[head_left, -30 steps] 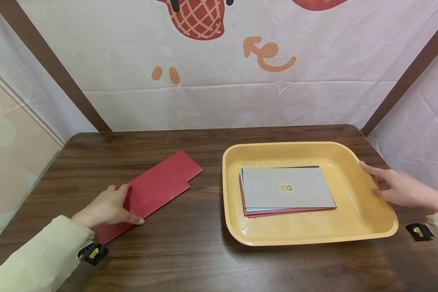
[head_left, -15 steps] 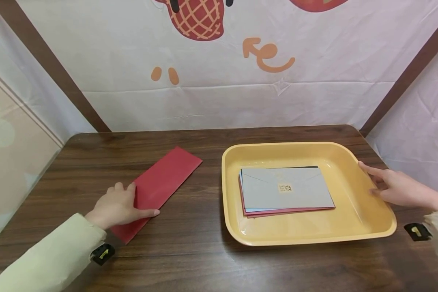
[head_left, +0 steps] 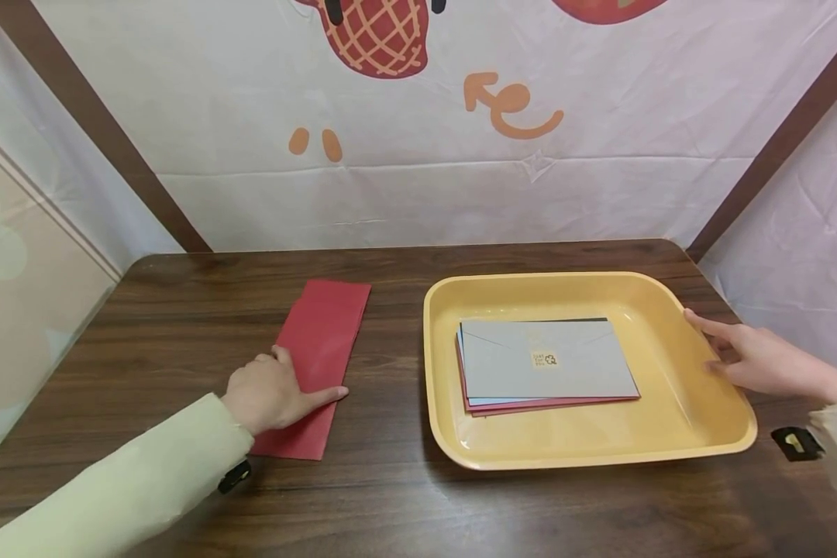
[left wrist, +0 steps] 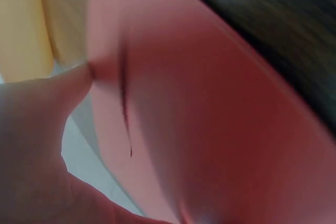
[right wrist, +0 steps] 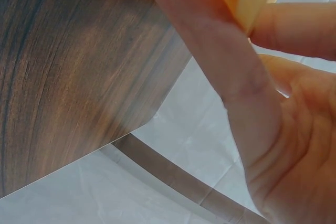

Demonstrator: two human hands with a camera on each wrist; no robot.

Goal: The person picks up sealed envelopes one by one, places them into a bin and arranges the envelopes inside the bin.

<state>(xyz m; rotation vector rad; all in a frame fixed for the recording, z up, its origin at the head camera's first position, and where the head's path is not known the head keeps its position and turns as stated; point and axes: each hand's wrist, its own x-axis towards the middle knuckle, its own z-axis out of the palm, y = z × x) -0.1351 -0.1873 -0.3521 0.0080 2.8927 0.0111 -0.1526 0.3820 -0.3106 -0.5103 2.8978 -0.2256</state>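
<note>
In the head view, red envelopes [head_left: 328,325] lie stacked on the left part of the table, their long sides running away from me. My left hand [head_left: 268,391] grips the stack across its near half, thumb at the right edge and fingers at the left edge. A crease shows in the red paper [left wrist: 210,103] in the left wrist view, beside the thumb [left wrist: 73,85]. On the right, my right hand [head_left: 774,363] pinches the right wall of a yellow tray [head_left: 669,418]. A grey envelope [head_left: 505,364] tops a pile of several envelopes in the tray.
The dark wooden table [head_left: 384,496] has rounded far corners. Behind it hangs a white printed cloth [head_left: 265,205], with more cloth at both sides. A strip of table separates the red stack from the tray.
The two red envelopes, offset before, now nearly line up. My left hand has moved right and turned the stack so it points more straight away. My right hand stays at the tray.
</note>
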